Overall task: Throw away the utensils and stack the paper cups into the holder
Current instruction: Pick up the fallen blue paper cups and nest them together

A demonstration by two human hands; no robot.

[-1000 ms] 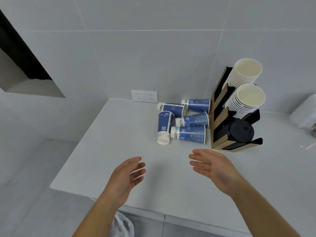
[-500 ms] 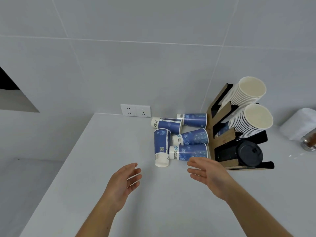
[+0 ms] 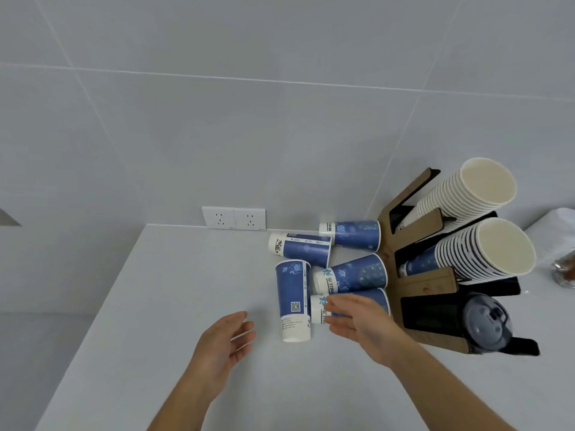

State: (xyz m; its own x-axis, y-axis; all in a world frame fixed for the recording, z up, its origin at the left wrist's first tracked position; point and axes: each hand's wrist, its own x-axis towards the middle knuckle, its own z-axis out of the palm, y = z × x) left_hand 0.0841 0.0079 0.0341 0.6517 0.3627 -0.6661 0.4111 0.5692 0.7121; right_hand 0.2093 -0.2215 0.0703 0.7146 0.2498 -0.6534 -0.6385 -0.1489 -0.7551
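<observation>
Reaching forward, the right hand (image 3: 362,321) has been brought from open bench (image 3: 155,306) a second ago to the nearest lying cup (image 3: 357,301), which it now overlaps; its fingers are spread wide and nothing is gripped yet. The left hand (image 3: 224,343) has been advanced less, is held open and empty, and is stopped just short of the lengthwise cup (image 3: 294,298). Five blue paper cups are left on their sides in a cluster beside the holder (image 3: 426,283), whose upper slots are already filled with stacked cups (image 3: 473,247). No utensils are seen. Cup collection is judged to be just beginning, with a first grasp imminent.
</observation>
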